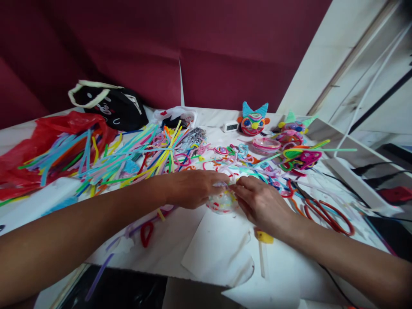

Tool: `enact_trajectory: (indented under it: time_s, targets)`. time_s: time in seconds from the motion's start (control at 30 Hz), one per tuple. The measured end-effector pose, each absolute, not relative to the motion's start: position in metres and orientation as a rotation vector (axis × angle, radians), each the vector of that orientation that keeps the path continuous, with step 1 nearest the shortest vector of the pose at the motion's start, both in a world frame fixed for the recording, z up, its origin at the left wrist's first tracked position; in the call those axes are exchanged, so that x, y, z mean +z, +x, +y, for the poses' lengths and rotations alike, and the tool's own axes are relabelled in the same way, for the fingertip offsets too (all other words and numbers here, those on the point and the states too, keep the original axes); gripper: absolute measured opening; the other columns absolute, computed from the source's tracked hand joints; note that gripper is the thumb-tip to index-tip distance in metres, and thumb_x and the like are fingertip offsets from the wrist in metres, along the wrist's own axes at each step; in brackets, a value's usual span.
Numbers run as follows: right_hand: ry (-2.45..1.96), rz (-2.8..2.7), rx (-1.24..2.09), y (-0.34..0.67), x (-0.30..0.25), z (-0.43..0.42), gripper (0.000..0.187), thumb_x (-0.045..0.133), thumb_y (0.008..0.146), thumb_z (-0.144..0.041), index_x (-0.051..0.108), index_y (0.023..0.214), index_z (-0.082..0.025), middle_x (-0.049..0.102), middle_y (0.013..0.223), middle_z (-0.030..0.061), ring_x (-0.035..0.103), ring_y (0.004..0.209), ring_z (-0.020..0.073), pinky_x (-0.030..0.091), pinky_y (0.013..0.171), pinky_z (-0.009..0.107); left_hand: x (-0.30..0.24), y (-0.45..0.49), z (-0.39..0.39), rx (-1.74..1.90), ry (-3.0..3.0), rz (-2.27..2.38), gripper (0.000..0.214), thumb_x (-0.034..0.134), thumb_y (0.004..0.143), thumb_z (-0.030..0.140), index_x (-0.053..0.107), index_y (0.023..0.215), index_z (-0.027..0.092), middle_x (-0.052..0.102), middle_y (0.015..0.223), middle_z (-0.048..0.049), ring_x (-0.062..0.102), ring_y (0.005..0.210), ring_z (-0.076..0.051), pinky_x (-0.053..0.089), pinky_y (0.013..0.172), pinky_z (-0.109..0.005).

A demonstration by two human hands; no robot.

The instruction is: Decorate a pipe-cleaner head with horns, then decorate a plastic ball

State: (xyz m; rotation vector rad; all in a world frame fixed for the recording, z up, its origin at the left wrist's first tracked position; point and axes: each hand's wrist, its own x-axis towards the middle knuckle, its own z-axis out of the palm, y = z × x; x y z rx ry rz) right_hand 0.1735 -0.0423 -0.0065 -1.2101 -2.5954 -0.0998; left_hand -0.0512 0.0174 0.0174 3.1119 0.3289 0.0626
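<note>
A clear, rounded plastic ball point(222, 202) with red, yellow and white specks sits between my hands, low over the table. My left hand point(189, 189) comes in from the left with its fingers closed on the upper left side of the ball. From the right, my right hand point(262, 201) closes its fingers on the ball's upper right side, and the fingertips of both hands nearly meet. Whether something small is pinched at the top cannot be made out. Sheets of white paper point(219, 249) lie below the ball.
Loose pipe cleaners point(128, 161) and a red plastic bag point(58, 124) spread across the left. Orange-handled scissors point(328, 214) lie at right. Behind stand a blue-eared clown-face ball point(254, 122), a small white clock point(230, 127) and a black bag point(112, 107). A yellow-headed tool point(264, 237) lies near the right wrist.
</note>
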Motion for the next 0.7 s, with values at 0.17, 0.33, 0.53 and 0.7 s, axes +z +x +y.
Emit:
enact_trajectory:
  time_s: [0.17, 0.33, 0.53, 0.7]
  targets:
    - [-1.206, -2.596, -0.032, 0.171, -0.012, -0.039, 0.027, 0.045, 0.091, -0.010, 0.069, 0.103, -0.013, 0.064, 0.095, 0.0125, 0.059, 0.088, 0.0238, 0.048, 0.077, 0.034, 0.020, -0.050, 0.016, 0.019, 3.101, 0.341, 0.037, 0.048, 0.082, 0.006, 0.056, 0.118, 0.010, 0.053, 0.137, -0.0208, 0.054, 0.123, -0.025, 0.047, 0.100, -0.035]
    - [-1.182, -2.602, -0.055, 0.170, -0.014, -0.039, 0.025, 0.048, 0.091, -0.012, 0.070, 0.101, -0.013, 0.062, 0.089, 0.0108, 0.054, 0.083, 0.0225, 0.043, 0.074, 0.033, 0.023, -0.049, 0.014, -0.006, 3.046, 0.391, 0.034, 0.048, 0.082, 0.006, 0.059, 0.115, 0.010, 0.054, 0.135, -0.0202, 0.055, 0.121, -0.026, 0.047, 0.101, -0.037]
    - [-1.144, -2.634, -0.303, 0.166, -0.011, -0.038, 0.016, 0.060, 0.085, -0.011, 0.073, 0.094, -0.016, 0.063, 0.082, 0.0063, 0.049, 0.075, 0.0217, 0.031, 0.067, 0.035, 0.016, -0.048, 0.022, 0.152, 2.951, 0.372, 0.032, 0.047, 0.082, 0.004, 0.064, 0.108, 0.011, 0.061, 0.125, -0.0163, 0.061, 0.113, -0.025, 0.049, 0.097, -0.035]
    - [-1.067, -2.603, -0.559, 0.160, -0.008, -0.038, 0.006, 0.069, 0.081, -0.014, 0.071, 0.087, -0.016, 0.062, 0.076, 0.0034, 0.046, 0.072, 0.0204, 0.025, 0.065, 0.036, 0.010, -0.048, 0.032, 0.366, 2.856, 0.328, 0.029, 0.048, 0.081, 0.003, 0.067, 0.100, 0.014, 0.068, 0.112, -0.0114, 0.065, 0.102, -0.019, 0.050, 0.091, -0.029]
